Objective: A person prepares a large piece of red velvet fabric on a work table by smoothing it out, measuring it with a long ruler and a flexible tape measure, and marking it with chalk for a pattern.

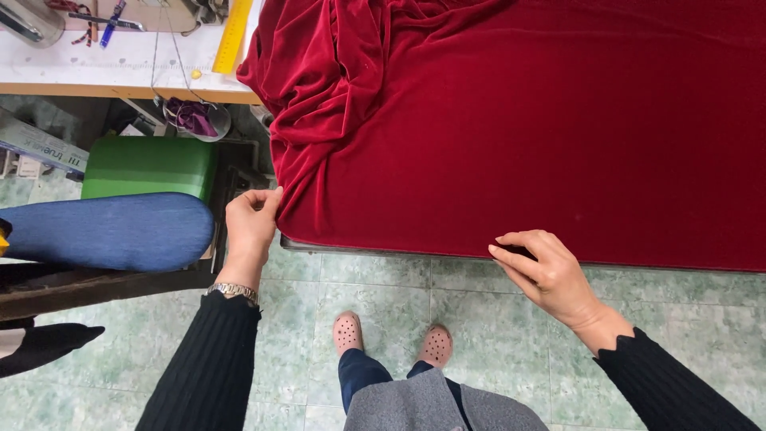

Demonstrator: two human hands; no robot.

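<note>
Left hand [251, 219] pinches red velvet cloth [519, 136] corner; right hand [542, 271] grips near hem; edge runs left-right along worktop [359, 249].

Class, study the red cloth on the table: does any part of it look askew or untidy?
Yes. The red velvet cloth lies smooth on the right, but its left end is bunched in folds where the left hand pinches the corner. The right hand grips the near edge.
</note>
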